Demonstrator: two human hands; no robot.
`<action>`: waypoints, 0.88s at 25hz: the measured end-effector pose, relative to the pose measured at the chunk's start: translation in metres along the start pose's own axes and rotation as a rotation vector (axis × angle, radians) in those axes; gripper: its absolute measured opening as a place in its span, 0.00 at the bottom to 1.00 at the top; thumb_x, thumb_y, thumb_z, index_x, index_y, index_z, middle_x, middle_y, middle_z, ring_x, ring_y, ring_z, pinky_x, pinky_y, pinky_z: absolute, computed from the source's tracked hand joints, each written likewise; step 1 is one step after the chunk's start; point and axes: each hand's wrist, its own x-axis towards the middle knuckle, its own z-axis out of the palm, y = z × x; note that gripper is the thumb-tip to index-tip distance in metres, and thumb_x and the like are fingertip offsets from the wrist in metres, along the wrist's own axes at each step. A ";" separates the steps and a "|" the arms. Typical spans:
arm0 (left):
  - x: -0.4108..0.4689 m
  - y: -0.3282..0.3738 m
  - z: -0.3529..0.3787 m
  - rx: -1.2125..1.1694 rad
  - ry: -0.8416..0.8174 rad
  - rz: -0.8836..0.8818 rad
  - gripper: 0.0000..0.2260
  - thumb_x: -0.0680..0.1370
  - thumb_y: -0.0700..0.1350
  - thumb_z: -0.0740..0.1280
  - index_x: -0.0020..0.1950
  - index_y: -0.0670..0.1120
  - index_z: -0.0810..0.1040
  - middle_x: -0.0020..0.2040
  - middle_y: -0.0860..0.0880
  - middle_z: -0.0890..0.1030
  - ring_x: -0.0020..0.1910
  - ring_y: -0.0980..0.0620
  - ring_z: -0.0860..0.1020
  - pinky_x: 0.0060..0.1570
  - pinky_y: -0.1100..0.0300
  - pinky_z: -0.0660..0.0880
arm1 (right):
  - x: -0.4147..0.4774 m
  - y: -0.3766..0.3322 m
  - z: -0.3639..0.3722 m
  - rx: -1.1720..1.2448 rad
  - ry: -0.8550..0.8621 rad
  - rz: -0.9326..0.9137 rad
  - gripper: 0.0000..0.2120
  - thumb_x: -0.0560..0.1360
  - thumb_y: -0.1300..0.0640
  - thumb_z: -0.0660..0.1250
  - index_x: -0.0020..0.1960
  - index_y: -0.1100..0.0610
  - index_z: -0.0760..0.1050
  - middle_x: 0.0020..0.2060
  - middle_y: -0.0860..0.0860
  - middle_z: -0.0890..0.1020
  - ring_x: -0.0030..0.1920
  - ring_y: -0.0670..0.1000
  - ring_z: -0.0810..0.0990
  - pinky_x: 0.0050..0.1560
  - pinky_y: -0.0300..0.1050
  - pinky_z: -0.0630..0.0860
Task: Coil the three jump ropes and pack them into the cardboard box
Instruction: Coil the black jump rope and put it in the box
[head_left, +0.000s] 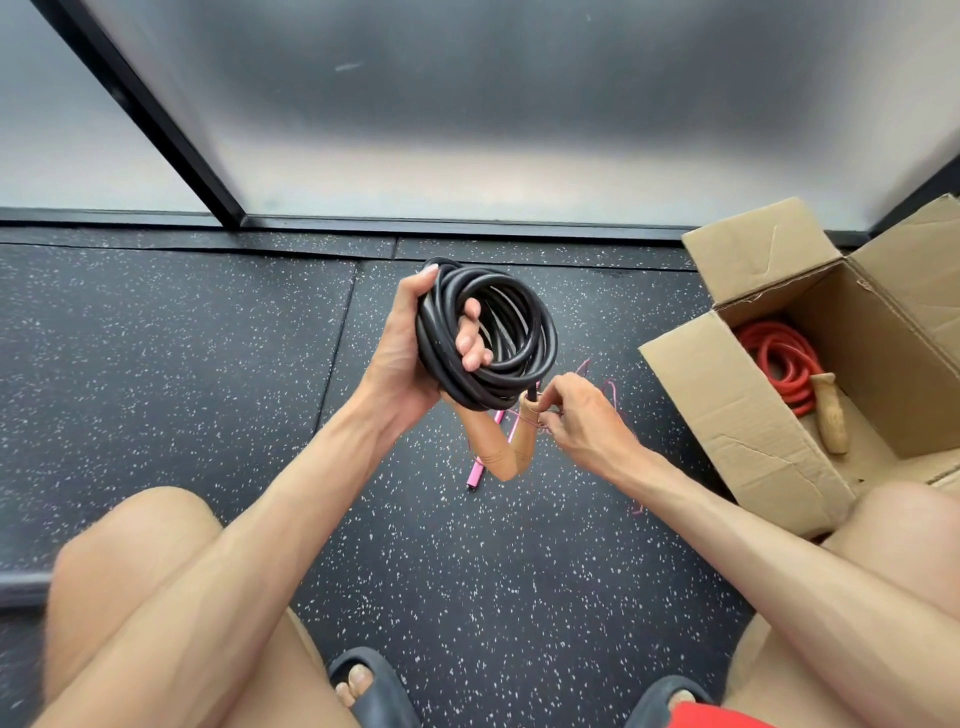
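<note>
Your left grip (400, 353) is closed round the black jump rope (540, 338). Thumb runs up the outside of the coil, fingers curl through its centre. The coil is fully wound and held above the floor (208, 364), well left of the box.

Its two wooden handles (493, 447) hang under the coil, just below the heel of that grip. Their lower ends meet in a V.

The pink jump rope (479, 467) lies uncoiled on the floor directly beneath both grips. One pink handle shows between the wooden ones, and thin cord sprawls out to the right.

Your right grip (582, 421) is pinched tight, thumb against fingertips, at the neck of the right-hand wooden handle where the black rope enters it. Pink cord crosses at that spot. Can't tell if it's caught in the pinch.

The cardboard box (727, 426) sits on the floor by your right knee, flaps open. The red jump rope (774, 353) is coiled inside against the near-left wall, with its wooden handle (831, 421) lying beside the coil.
</note>
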 end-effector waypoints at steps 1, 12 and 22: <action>0.000 0.001 0.001 -0.043 -0.013 -0.005 0.22 0.79 0.60 0.55 0.42 0.41 0.73 0.23 0.49 0.69 0.21 0.51 0.69 0.36 0.56 0.71 | 0.000 0.002 0.002 -0.009 0.015 -0.010 0.04 0.77 0.59 0.69 0.48 0.56 0.74 0.44 0.51 0.78 0.47 0.52 0.77 0.49 0.49 0.74; -0.007 0.011 0.003 -0.083 -0.125 -0.081 0.24 0.81 0.59 0.50 0.43 0.41 0.72 0.23 0.50 0.69 0.20 0.53 0.69 0.33 0.58 0.73 | 0.011 -0.005 0.001 0.118 -0.163 0.081 0.08 0.75 0.52 0.70 0.50 0.54 0.74 0.29 0.44 0.73 0.29 0.43 0.70 0.34 0.40 0.67; -0.017 0.005 0.009 -0.028 -0.203 -0.142 0.24 0.81 0.58 0.49 0.43 0.40 0.71 0.22 0.50 0.68 0.19 0.52 0.68 0.32 0.58 0.72 | 0.014 0.004 0.001 -0.078 -0.259 -0.063 0.04 0.75 0.55 0.62 0.48 0.52 0.75 0.33 0.45 0.85 0.41 0.53 0.83 0.44 0.50 0.80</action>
